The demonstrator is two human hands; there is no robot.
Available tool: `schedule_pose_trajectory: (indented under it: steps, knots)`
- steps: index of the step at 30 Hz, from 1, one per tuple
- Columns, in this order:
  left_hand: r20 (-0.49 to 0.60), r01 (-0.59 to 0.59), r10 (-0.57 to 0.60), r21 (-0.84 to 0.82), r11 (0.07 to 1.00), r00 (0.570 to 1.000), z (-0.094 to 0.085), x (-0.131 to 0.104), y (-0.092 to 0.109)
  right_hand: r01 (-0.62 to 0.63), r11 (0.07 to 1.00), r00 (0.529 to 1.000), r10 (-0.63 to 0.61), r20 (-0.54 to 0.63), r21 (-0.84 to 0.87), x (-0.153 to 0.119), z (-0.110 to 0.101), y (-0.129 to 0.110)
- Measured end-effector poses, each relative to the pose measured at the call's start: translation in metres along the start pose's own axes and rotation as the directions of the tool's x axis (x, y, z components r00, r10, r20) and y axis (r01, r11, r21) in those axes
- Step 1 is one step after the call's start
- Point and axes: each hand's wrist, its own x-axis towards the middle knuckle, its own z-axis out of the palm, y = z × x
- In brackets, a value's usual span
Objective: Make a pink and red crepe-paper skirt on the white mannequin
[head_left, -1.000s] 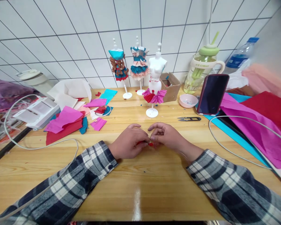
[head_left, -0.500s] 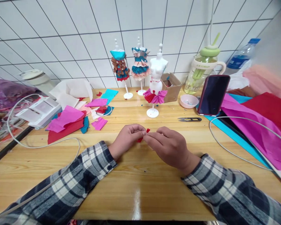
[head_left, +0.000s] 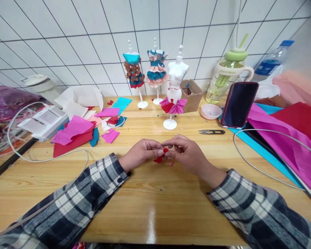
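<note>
Between my two hands is a small gathered piece of red crepe paper (head_left: 159,159), pinched in the middle with a flared lower end. My left hand (head_left: 142,154) grips it between thumb and forefinger. The thumb and fingers of my right hand (head_left: 188,152) close on its other side, and a tiny pink scrap (head_left: 172,164) shows just below them. Beyond my hands stands a white mini dress form (head_left: 175,74) with a red and pink pleated paper skirt (head_left: 173,105). Behind it are two more dress forms in ruffled paper dresses (head_left: 157,69).
Thread snips (head_left: 211,132) lie beyond my right hand, near a pink bowl of beads (head_left: 211,111) and an upright phone (head_left: 239,105). Coloured paper sheets (head_left: 277,128) fill the right side. Paper scraps (head_left: 72,129) and a cable (head_left: 46,159) lie at left. A cardboard box (head_left: 193,98) stands behind.
My right hand has turned, its thumb now showing below the fingers. More of the red paper is visible between my hands, and a pink scrap has come into view. The view has shifted slightly.
</note>
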Motion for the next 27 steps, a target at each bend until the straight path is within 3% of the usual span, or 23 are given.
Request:
schedule_pose_trajectory:
  steps: [12, 15, 17, 19, 23, 27]
  knots:
    - [0.063, 0.048, -0.045, -0.051, 0.998, 0.997, 0.002, 0.005, -0.003, 0.174, 0.985, 0.984, -0.175, 0.025, 0.016, -0.002, 0.0, 0.002]
    - [-0.066, -0.113, 0.114, 0.018, 0.993, 0.991, 0.002, 0.005, -0.001, 0.161, 0.987, 0.987, -0.161, -0.02, -0.006, -0.003, 0.001, -0.001]
    - [-0.135, -0.251, 0.282, 0.204, 0.946, 0.95, 0.003, 0.002, 0.004, 0.118, 0.993, 0.99, -0.119, -0.081, -0.022, -0.003, 0.001, -0.001]
    - [-0.115, -0.32, 0.406, 0.439, 0.84, 0.907, 0.005, -0.003, 0.008, 0.082, 0.996, 0.988, -0.087, -0.126, -0.041, -0.003, 0.002, -0.001]
    - [-0.058, -0.328, 0.495, 0.682, 0.654, 0.867, 0.015, -0.009, 0.01, 0.074, 0.994, 0.987, -0.084, -0.137, -0.078, -0.003, 0.001, -0.001]
    - [-0.052, -0.344, 0.499, 0.662, 0.666, 0.865, 0.021, -0.008, 0.008, 0.102, 0.992, 0.989, -0.109, -0.097, -0.076, -0.003, 0.0, 0.0]
